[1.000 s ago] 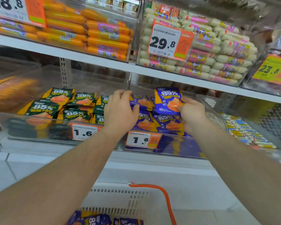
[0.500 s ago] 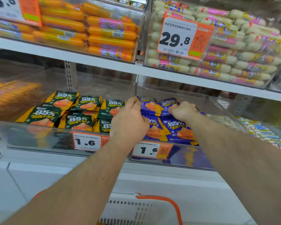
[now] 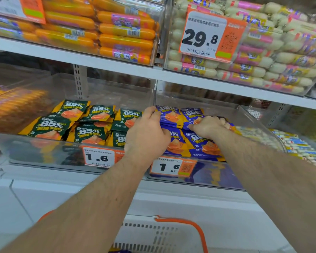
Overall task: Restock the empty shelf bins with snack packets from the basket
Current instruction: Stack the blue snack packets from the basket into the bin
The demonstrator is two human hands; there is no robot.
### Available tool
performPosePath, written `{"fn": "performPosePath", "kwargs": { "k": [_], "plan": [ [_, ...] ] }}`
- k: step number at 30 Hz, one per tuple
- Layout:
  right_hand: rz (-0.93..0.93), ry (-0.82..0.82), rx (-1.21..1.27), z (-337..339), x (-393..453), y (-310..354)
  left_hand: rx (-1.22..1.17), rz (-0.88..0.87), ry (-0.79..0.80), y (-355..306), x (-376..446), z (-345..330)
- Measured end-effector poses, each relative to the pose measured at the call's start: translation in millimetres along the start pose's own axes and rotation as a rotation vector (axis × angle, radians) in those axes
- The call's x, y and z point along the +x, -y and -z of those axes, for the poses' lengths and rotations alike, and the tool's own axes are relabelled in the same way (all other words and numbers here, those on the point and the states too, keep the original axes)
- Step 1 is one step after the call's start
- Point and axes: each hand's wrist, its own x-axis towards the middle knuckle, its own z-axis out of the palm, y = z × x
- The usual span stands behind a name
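Both hands reach into the clear shelf bin at 12 o'clock, just right of centre. Left hand curled over the left edge of the purple snack packets, fingers hooked round the back left packet at 11 o'clock of the bin, thumb against the front one. Right hand knuckles-up on the back right packet, fingers bent and pinching its edge. Purple packets lie flat in two rows, back row overlapping front row, filling the left half of the bin; the right half shows bare plastic. Price tag reading 1.6 clipped on the bin front at 6 o'clock of the packets. Neighbouring bin at 9 o'clock holds green packets, same layout. Basket white with orange handle, at 6 o'clock low in view; a sliver of purple shows inside. Upper shelf: orange sausages at 11 o'clock, pale sausages at 1 o'clock.
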Motion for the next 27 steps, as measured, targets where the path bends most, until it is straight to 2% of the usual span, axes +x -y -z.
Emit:
{"fn": "performPosePath", "kwargs": {
  "k": [6,12,21,24,27],
  "plan": [
    [-0.003,-0.006,-0.005,0.6,-2.6,3.0,-0.001,-0.004,-0.004,0.3,-0.4,-0.2],
    [0.146,-0.048,-0.099,3.7,-9.7,7.6,-0.016,0.006,-0.016,0.6,0.2,-1.8],
    [0.112,-0.071,0.003,8.9,-20.2,3.4,-0.037,0.004,-0.002,1.5,0.3,-0.7],
    [0.155,-0.243,0.142,9.3,-43.4,1.6,-0.101,0.010,0.045,5.3,3.6,-0.4],
    [0.318,-0.566,0.381,-1.3,-75.3,3.2,-0.199,-0.013,0.046,8.1,2.3,6.6]
  ]
}}
